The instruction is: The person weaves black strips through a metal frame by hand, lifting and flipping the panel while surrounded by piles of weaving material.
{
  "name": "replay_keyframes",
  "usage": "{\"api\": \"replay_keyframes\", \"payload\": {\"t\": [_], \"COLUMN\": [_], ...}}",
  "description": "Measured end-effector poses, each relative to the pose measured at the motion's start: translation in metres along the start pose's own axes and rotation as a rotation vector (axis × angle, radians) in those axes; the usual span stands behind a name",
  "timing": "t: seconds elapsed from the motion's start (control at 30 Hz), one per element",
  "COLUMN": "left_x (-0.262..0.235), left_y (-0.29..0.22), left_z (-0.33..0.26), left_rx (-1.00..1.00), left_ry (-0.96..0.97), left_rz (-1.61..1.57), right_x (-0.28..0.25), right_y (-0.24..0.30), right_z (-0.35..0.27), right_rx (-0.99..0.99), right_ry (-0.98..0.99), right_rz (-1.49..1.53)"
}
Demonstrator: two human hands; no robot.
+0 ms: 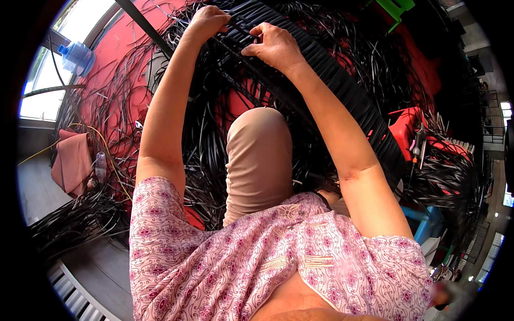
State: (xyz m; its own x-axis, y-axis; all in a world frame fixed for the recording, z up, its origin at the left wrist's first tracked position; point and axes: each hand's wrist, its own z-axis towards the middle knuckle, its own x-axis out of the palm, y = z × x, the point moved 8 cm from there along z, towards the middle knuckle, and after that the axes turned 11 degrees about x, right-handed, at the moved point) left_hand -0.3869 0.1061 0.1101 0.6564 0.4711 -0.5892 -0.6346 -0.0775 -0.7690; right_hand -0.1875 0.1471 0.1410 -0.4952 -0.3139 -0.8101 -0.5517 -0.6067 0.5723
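A long panel of black flat strips (342,85), wrapped side by side, runs slantwise from the top middle to the lower right. At its far left end, my left hand (209,22) is closed, with its fingertips pinched on a black strip. Just to the right, my right hand (274,47) curls its thumb and forefinger round a dark strip over the panel's edge. The strip's exact course between the two hands is lost against the other black material. Loose black strips (206,134) hang and lie in tangles below the hands and around my raised knee.
Red flooring (120,69) shows beneath scattered strips. A blue water jug (78,58) lies by the window at left, above a folded reddish cloth (72,163). At right are a red plastic stool-like object (405,128) and hand tools (417,147). Something green (395,9) stands far right.
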Motion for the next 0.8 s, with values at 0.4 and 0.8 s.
{"api": "replay_keyframes", "payload": {"t": [0.4, 0.8], "left_x": [-0.090, -0.058], "left_y": [-0.031, -0.020], "left_z": [0.035, 0.010], "left_rx": [0.113, 0.184], "left_ry": [-0.361, -0.124], "left_rz": [0.167, -0.054], "right_x": [0.012, 0.015], "right_y": [0.033, 0.021], "right_z": [0.090, 0.086], "right_rx": [-0.231, 0.008], "right_ry": [-0.232, 0.182], "right_rz": [0.465, 0.827]}}
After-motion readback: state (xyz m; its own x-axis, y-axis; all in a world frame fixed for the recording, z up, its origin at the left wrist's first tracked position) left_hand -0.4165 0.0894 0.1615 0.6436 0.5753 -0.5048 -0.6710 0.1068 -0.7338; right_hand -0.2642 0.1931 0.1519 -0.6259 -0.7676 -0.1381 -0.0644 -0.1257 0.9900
